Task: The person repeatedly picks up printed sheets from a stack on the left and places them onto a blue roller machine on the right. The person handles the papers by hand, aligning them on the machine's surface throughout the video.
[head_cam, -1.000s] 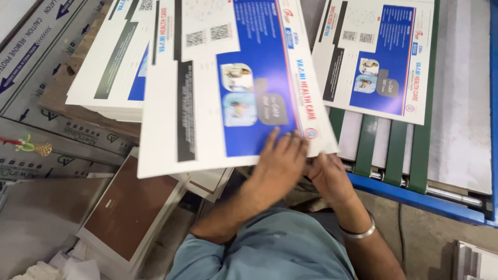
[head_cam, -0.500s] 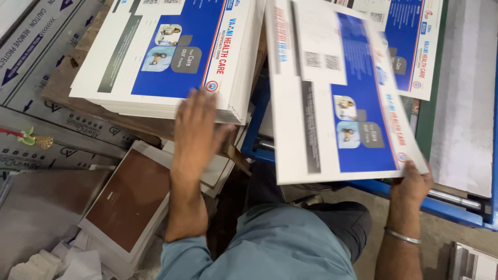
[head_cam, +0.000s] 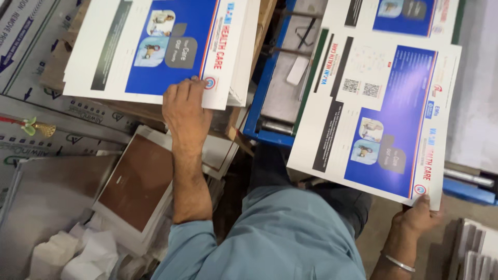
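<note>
Printed sheet lifted off the stack, one hand on each.

Right hand pinches the near corner of a single blue-and-white printed sheet, held over the blue machine frame; long axis runs away from the person, tilted slightly right. Left hand lies flat, fingers spread, on the stack of printed sheets. Risk, as I judge it: a one-corner grip lets the sheet sag, crease or snag the frame; the stack's top sheets may slide.
</note>
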